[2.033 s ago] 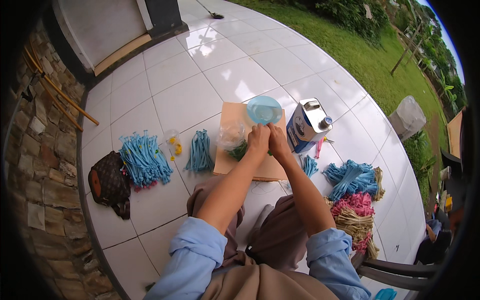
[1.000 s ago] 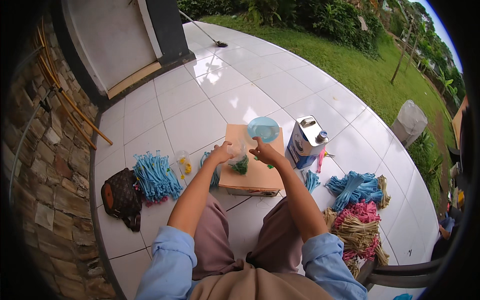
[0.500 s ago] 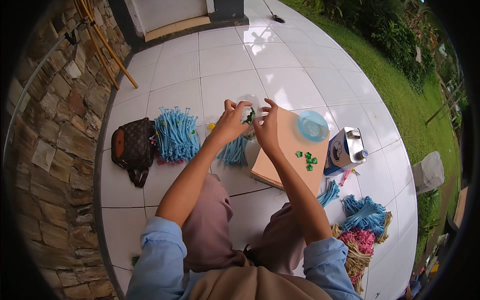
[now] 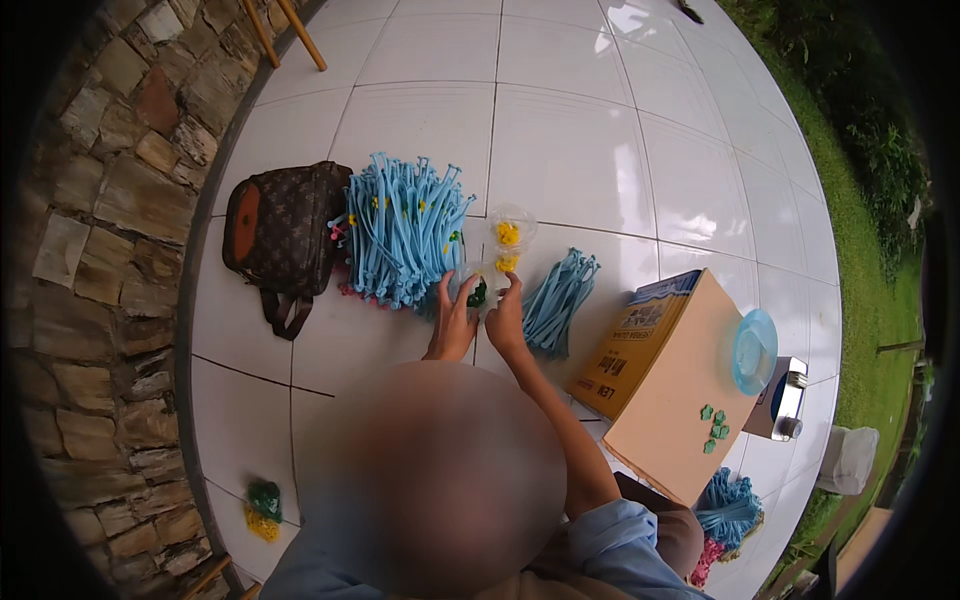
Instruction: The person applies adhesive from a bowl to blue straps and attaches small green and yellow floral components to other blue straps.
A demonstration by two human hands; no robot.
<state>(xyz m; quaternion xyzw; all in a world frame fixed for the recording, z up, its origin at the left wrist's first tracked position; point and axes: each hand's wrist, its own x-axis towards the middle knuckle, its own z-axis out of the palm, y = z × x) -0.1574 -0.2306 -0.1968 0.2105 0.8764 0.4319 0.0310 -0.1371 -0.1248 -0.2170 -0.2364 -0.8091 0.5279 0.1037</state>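
Observation:
My left hand [image 4: 455, 318] and my right hand [image 4: 505, 318] are closed on either side of a small clear plastic container [image 4: 489, 272] holding green pieces [image 4: 477, 292]. I cannot tell whether it is a cup or a bag. Close to the fingertips are yellow flower-shaped pieces [image 4: 508, 234], in a clear round tub. A big bunch of light blue stems [image 4: 405, 235] lies left of my hands. To their right is a smaller bunch of blue stems [image 4: 560, 300]. A blurred patch covers my lap and much of my left arm.
A brown bag [image 4: 285, 225] leans at the left. At right, a cardboard box [image 4: 660, 400] carries green flower pieces [image 4: 715, 425] and a light blue dish [image 4: 755, 350], with a metal can [image 4: 780, 400] beyond. Green and yellow packets [image 4: 263, 505] lie lower left, near the stone wall [image 4: 90, 330].
My hands and the container have moved from beside the box to between the two blue bunches, lower and nearer the floor. The view has turned left, and the packets at lower left now show.

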